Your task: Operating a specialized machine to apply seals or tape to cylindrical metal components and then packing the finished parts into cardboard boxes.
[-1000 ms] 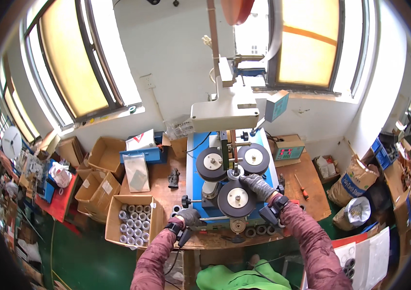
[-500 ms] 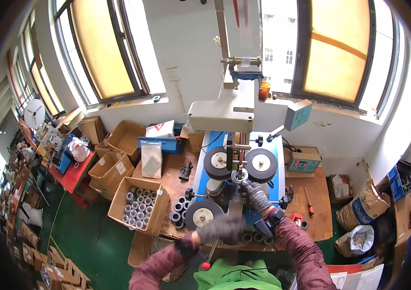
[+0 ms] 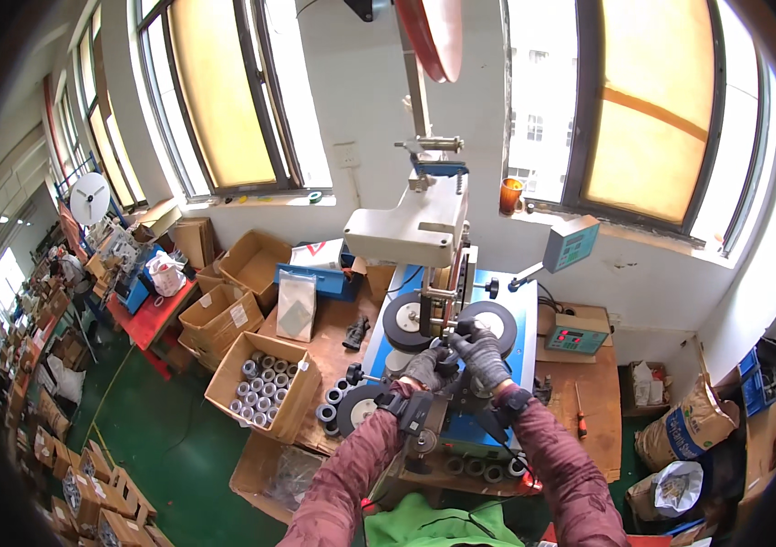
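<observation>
Both my hands wear grey gloves and meet at the middle of a blue-topped machine (image 3: 527, 351). My left hand (image 3: 424, 368) is curled just below the cream machine head (image 3: 411, 232), beside the left black disc (image 3: 403, 321). My right hand (image 3: 481, 357) reaches up with its fingers bent around a small dark part (image 3: 464, 329) between that disc and the right black disc (image 3: 501, 319). What the left hand's fingers hold is hidden. A third black disc (image 3: 357, 409) lies lower left, beside my left forearm.
A cardboard box of several metal cylinders (image 3: 258, 385) stands left of the wooden bench (image 3: 602, 401). More dark rings (image 3: 475, 468) line the front edge. A grey control box (image 3: 573, 339) and a screwdriver (image 3: 579, 410) lie to the right. Open cartons and sacks crowd the green floor.
My left hand has risen from low in front of me to the machine's middle, next to my right hand. The view has tilted and shifted a little.
</observation>
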Motion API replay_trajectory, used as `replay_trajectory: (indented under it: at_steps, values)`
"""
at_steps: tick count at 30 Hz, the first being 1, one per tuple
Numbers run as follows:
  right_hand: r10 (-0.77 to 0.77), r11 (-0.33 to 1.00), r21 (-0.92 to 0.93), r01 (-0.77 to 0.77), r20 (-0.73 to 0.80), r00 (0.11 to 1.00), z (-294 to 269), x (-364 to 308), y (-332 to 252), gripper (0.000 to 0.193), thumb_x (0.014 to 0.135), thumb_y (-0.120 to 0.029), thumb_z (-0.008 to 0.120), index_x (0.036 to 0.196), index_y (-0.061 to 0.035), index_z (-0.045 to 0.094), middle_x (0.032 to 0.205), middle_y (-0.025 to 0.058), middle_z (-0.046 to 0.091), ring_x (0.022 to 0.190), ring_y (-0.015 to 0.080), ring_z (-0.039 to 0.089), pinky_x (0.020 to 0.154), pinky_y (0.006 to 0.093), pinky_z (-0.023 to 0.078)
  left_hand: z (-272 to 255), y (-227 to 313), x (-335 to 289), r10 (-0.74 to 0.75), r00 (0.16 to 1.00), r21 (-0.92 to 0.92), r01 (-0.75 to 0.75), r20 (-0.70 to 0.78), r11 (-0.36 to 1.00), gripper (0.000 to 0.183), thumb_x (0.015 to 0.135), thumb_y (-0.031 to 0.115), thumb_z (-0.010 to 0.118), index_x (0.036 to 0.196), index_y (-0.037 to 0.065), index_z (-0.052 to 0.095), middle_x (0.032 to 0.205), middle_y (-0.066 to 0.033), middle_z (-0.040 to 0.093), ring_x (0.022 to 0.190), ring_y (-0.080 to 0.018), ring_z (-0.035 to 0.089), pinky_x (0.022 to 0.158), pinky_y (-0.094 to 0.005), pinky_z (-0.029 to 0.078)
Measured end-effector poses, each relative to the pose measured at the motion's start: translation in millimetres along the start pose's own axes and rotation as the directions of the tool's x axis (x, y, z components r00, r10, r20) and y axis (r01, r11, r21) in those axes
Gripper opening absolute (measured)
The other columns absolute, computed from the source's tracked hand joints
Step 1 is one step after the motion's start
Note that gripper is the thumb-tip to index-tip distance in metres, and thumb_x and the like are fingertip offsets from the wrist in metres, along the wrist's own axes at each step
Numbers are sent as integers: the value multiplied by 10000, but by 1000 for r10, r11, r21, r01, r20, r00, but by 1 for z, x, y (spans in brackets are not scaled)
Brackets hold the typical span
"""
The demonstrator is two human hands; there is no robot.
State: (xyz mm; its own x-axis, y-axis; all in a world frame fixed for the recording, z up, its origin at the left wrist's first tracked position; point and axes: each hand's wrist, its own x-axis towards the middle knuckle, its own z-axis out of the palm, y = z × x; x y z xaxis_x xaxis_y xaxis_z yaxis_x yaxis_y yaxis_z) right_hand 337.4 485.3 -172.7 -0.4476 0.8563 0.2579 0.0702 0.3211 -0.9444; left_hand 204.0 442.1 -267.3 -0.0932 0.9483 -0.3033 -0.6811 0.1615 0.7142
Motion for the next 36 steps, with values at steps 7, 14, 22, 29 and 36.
replay_trajectory:
  at_steps: [7, 14, 22, 29, 36]
  values:
    - [-60, 997, -39, 64, 102, 993, 3, 18, 4, 120, 794, -96, 653, 872, -20, 604, 756, 96, 646, 696, 148, 591, 645, 318, 465, 7, 5, -3, -114, 990, -180, 99, -76, 979, 239, 886, 248, 511, 1068, 103, 565, 950, -99, 627, 846, -251, 600, 754, -441, 487]
    - [-52, 974, -187, 130, 371, 927, -26, -34, -20, 171, 787, -135, 657, 871, -3, 589, 802, 64, 572, 735, 112, 523, 673, 280, 455, 38, -42, -62, 146, 967, -128, -175, -209, 976, 264, 829, 139, 536, 1080, 59, 564, 986, -101, 604, 901, -266, 602, 682, -421, 542]
    - [-148, 952, -175, 250, 451, 880, -15, -13, 53, 325, 934, -280, 490, 1079, -7, 590, 962, 93, 625, 870, 155, 571, 772, 295, 463, 45, -53, -69, 191, 946, -185, -244, -261, 952, 356, 825, 144, 586, 1148, 23, 501, 1032, -134, 564, 844, -250, 630, 678, -383, 581]
    - [389, 906, -315, -283, 357, 849, -16, -76, 50, 333, 895, -308, 541, 922, 8, 640, 813, 149, 655, 754, 223, 621, 706, 340, 487, 43, -140, -115, 95, 905, 122, -48, -415, 991, 391, 766, 130, 598, 1122, -2, 502, 988, -99, 567, 880, -196, 546, 788, -299, 451]
    - [863, 489, -374, -788, 73, 500, -20, -313, 160, 234, 853, -261, 562, 802, -42, 627, 590, 88, 586, 489, 209, 572, 505, 352, 486, -101, -269, -233, -507, 857, 683, 315, 93, 659, 427, 761, 306, 626, 1090, 42, 562, 952, -96, 605, 834, -169, 581, 731, -303, 474]
